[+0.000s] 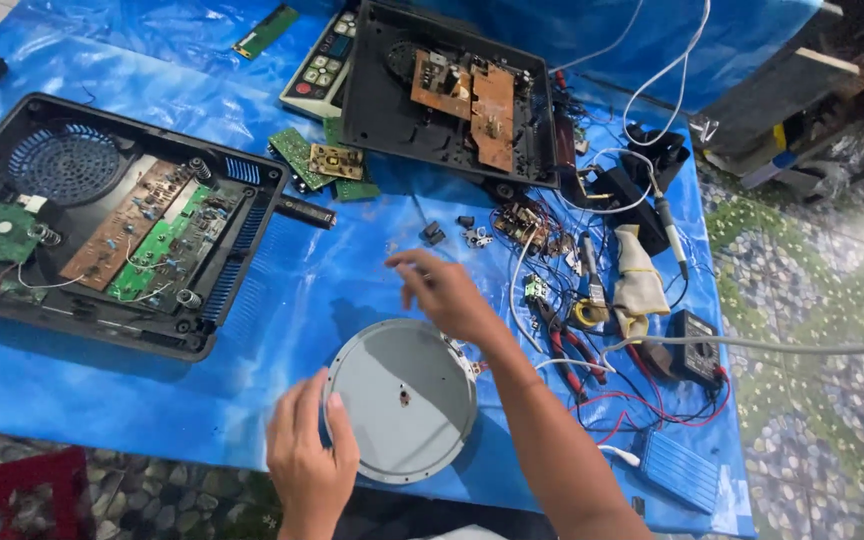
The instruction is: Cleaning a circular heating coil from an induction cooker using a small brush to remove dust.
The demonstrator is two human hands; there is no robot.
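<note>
Resting against the near-left rim of the round grey metal disc (402,400), the left hand (310,455) has its fingers laid loosely over the edge, curled rather than clamped, so it steadies the plate without clearly pinching it. The disc lies flat on the blue plastic sheet (352,260), just right of and beyond that hand, a small fitting showing at its centre; being round, it has no long axis to speak of. Over the disc's far-right edge hovers the right hand (452,295), fingers spread and slack, holding nothing, its forearm crossing the right rim. Both hands sit at the disc, left touching, right just above, so neither is meaningfully nearer. Right of the right hand lies a tangle of wires, red-handled pliers (572,355), a black multimeter (694,345) and a soldering iron (674,235), close enough to crowd that side. Left of the left hand stands an opened black appliance housing (102,225) with green and brown circuit boards and a round fan grille, well apart from the disc. Beyond both hands a second opened housing (452,95) rests with loose boards (317,158) beside it. Off the sheet's right edge, mossy patterned paving (822,300) shows.
</note>
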